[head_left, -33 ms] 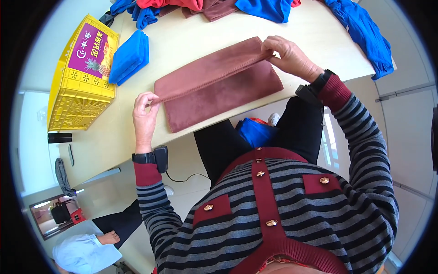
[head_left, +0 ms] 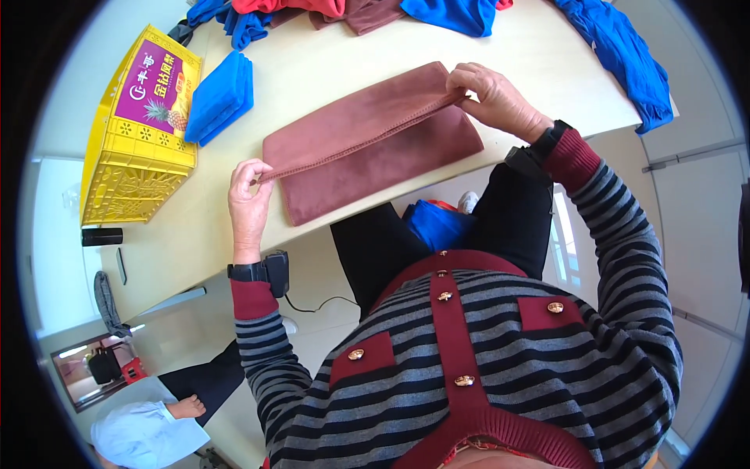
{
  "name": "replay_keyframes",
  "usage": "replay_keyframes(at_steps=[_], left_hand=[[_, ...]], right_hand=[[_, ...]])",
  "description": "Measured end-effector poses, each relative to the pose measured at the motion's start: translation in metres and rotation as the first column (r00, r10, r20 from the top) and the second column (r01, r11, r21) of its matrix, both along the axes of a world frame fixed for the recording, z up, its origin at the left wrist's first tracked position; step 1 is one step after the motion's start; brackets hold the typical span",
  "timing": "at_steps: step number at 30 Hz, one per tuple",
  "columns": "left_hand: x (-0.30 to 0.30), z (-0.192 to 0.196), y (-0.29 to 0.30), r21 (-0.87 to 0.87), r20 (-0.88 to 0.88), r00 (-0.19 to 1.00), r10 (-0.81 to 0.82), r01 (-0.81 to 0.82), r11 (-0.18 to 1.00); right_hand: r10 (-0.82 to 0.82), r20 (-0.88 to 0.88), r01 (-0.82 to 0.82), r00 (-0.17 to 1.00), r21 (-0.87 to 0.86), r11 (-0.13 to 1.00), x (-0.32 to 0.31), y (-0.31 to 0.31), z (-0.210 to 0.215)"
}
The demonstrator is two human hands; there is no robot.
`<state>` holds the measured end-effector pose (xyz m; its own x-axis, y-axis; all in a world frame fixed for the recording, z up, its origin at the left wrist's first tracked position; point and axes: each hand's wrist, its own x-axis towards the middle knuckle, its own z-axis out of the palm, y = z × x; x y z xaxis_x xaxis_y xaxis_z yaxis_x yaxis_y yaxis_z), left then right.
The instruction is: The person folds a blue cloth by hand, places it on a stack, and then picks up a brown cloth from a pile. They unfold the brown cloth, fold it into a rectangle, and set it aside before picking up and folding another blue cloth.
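A brownish-red towel [head_left: 375, 176] lies folded on the table near its front edge, slanting up to the right. Its upper layer is doubled over, with the stitched edge lifted slightly off the layer below. My left hand [head_left: 250, 191] pinches the left end of that edge between thumb and fingers. At the right end, my right hand [head_left: 500, 100] pinches the same edge. Between the two hands the edge runs nearly straight.
Left on the pale table [head_left: 328, 70] stand a yellow plastic basket [head_left: 141, 176] and a stack of folded blue cloths [head_left: 221, 99]. Loose red, brown and blue cloths [head_left: 453, 16] lie along the back. A blue cloth [head_left: 625, 62] hangs over the right edge. Another person [head_left: 148, 422] is at lower left.
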<state>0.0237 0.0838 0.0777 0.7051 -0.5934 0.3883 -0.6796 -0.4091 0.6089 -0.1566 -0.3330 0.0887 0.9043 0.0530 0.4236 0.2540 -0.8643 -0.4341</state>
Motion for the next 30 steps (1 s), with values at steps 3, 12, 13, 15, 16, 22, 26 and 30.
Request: replay_keyframes(at_steps=[3,12,13,15,16,22,26,30], left_hand=[[-0.014,-0.012,0.002,0.012,0.003,1.000,0.005,-0.005,1.000],[-0.035,-0.028,0.002,0.090,0.052,0.999,0.012,-0.017,0.996],[-0.036,-0.027,0.003,0.114,0.063,0.998,0.013,-0.020,0.993],[-0.038,-0.024,0.002,0.158,0.084,0.996,0.014,-0.027,0.987],[-0.039,-0.022,0.002,0.157,0.085,0.996,0.015,-0.028,0.987],[-0.038,0.007,0.007,0.268,0.046,0.995,-0.091,0.075,0.960],[-0.022,0.008,-0.023,0.199,0.055,0.996,-0.068,0.056,0.978],[-0.009,-0.022,-0.094,0.310,0.292,0.929,-0.228,0.134,0.941]], right_hand=[[-0.013,0.018,0.015,1.000,-0.128,0.992,-0.012,0.003,-0.007],[-0.020,0.065,0.040,0.998,-0.336,0.941,-0.032,0.007,-0.035],[-0.019,0.064,0.040,0.998,-0.335,0.942,-0.033,0.008,-0.035],[-0.029,0.031,0.038,0.999,-0.371,0.928,-0.036,0.008,-0.033],[-0.034,0.015,0.037,0.999,-0.391,0.920,-0.037,0.008,-0.030],[-0.059,-0.103,0.015,0.993,-0.385,0.923,-0.044,0.017,-0.004],[-0.144,-0.002,0.142,0.990,-0.139,0.980,-0.001,0.067,0.002],[-0.223,0.005,0.211,0.975,-0.344,0.915,0.058,0.137,-0.029]])
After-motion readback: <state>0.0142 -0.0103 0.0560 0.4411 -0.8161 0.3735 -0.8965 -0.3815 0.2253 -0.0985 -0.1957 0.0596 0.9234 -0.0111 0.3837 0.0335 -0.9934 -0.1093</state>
